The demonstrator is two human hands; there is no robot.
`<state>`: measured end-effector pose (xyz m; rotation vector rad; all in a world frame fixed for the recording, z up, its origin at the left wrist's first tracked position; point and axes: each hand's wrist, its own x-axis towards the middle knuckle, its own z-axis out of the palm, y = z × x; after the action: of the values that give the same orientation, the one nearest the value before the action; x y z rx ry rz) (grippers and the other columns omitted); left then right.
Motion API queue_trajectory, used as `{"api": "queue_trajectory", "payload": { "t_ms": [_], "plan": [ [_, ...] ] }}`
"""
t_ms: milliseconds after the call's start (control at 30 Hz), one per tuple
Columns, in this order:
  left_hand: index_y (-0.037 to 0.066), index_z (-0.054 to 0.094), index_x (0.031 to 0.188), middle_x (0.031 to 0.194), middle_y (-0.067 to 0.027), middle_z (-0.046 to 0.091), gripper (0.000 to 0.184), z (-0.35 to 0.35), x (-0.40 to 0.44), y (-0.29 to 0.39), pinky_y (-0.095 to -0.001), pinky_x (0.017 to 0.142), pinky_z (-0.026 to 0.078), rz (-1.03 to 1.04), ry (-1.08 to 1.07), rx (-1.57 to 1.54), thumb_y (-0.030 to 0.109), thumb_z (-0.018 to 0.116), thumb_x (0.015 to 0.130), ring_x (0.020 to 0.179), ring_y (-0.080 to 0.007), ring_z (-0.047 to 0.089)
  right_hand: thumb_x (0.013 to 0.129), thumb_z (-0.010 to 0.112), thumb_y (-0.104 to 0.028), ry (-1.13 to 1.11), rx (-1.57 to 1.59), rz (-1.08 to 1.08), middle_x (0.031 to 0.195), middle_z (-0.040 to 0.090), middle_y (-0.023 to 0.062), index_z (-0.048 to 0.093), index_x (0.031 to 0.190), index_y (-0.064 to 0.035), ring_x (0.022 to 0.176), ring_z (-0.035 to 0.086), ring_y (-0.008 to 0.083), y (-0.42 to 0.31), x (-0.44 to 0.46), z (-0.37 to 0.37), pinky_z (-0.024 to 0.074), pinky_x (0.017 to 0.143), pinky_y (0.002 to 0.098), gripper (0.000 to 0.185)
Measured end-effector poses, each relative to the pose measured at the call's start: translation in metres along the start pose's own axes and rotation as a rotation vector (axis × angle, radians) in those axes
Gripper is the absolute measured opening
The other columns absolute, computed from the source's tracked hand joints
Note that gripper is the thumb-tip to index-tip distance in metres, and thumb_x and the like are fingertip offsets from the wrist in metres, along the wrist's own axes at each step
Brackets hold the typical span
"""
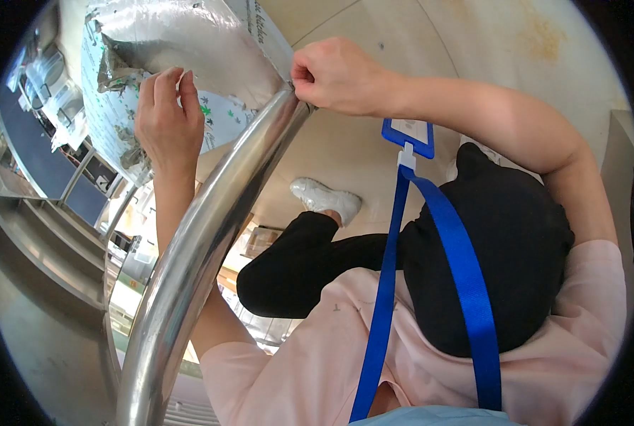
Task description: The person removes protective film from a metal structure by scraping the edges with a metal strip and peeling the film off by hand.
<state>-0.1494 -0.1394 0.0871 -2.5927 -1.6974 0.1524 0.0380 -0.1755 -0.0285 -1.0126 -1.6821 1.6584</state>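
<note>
Pale blue material (437, 417), one strip of it, lies closest to the camera, far below both of my grips. Just beyond it comes my one pink shirt (288, 369), and over that hangs one blue lanyard (466, 284) in two straps, ending in one blue-framed badge (423, 148) below and to the right of my right grip (338, 77).

That right grip is closed, its fingers curled into a fist beside the upper end of one polished steel bar (214, 202); whether it pinches an edge of the silver film (182, 42), I cannot tell. My left grip (169, 121) is loosely bent, the thumb near the fingertips, and I cannot tell whether anything sits between them. It is on the other side of the bar from my shirt, over one patterned sheet (223, 110) printed with green leaves.

I count one stretch of silver film, above my left grip and reaching across to my right, with a crumpled edge (118, 67) up and left of the left grip.

Below my right grip I see two black trouser legs (295, 263) and, clearly, one white shoe (331, 200) on the tiled floor (473, 35). Steel ledges (47, 248) stand below and left of my left grip.
</note>
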Motion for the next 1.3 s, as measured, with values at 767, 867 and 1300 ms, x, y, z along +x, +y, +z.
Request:
{"api": "queue_trajectory", "payload": {
  "t_ms": [767, 867, 1300],
  "plan": [
    [0.010, 0.062, 0.073, 0.092, -0.0011, 0.054, 0.013, 0.011, 0.044, 0.047, -0.0361, 0.084, 0.032, 0.525, -0.334, -0.135, 0.019, 0.065, 0.064, 0.092, -0.0203, 0.047, 0.065, 0.055, -0.008, 0.190, 0.024, -0.249, 0.063, 0.052, 0.0124, 0.052, 0.069, 0.0001, 0.056, 0.051, 0.0249, 0.029, 0.002, -0.001, 0.0419, 0.053, 0.0334, 0.010],
    [0.009, 0.062, 0.072, 0.087, -0.0006, 0.054, 0.011, 0.016, 0.050, 0.053, -0.0355, 0.087, 0.030, 0.575, -0.445, -0.153, 0.016, 0.063, 0.064, 0.091, -0.0185, 0.048, 0.066, 0.056, -0.008, 0.175, 0.085, -0.263, 0.065, 0.052, 0.0122, 0.053, 0.071, 0.0001, 0.057, 0.051, 0.0236, 0.034, 0.001, -0.002, 0.0420, 0.053, 0.0328, 0.010],
    [0.005, 0.054, 0.068, 0.082, -0.0024, 0.052, 0.004, 0.031, 0.055, 0.049, -0.0354, 0.081, 0.034, 0.575, -0.437, -0.254, 0.007, 0.057, 0.067, 0.084, -0.0210, 0.048, 0.069, 0.059, -0.009, 0.225, 0.040, -0.282, 0.068, 0.053, 0.0121, 0.055, 0.075, -0.0009, 0.058, 0.052, 0.0223, 0.045, 0.004, -0.005, 0.0423, 0.053, 0.0300, 0.011]
  ]
}}
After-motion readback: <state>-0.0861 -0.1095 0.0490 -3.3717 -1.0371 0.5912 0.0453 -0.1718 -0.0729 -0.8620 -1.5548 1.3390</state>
